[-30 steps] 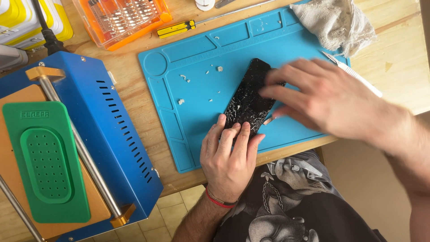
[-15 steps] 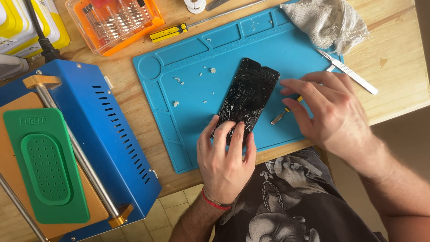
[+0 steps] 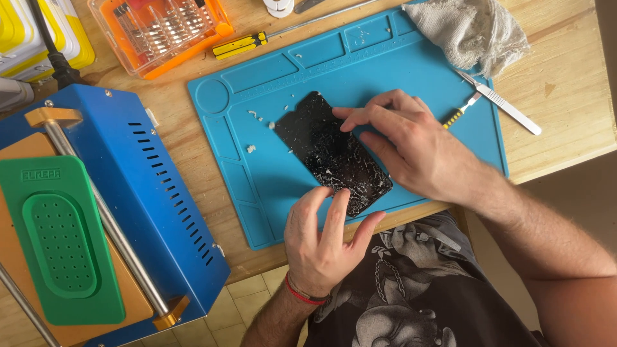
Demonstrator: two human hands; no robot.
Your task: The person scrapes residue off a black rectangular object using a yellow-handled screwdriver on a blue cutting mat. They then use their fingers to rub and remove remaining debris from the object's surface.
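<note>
A black phone (image 3: 328, 151) with a shattered, crumbling screen lies diagonally on a blue silicone work mat (image 3: 257, 167). My left hand (image 3: 324, 241) presses its fingertips on the phone's near corner, holding it down. My right hand (image 3: 411, 144) lies over the phone's right edge, fingers stretched across the glass near its top. Small white glass chips (image 3: 260, 119) are scattered on the mat left of the phone.
A blue machine (image 3: 122, 193) with a green perforated pad (image 3: 58, 241) fills the left. At the back sit an orange bit case (image 3: 157, 29), a yellow-handled screwdriver (image 3: 247, 45) and a grey rag (image 3: 472, 29). A metal scalpel (image 3: 498, 103) and a small yellow tool (image 3: 457, 114) lie right.
The phone has been turned on the mat, its top swinging to the left. My right hand came back over it and rests on the glass. My left hand stays at the near corner.
</note>
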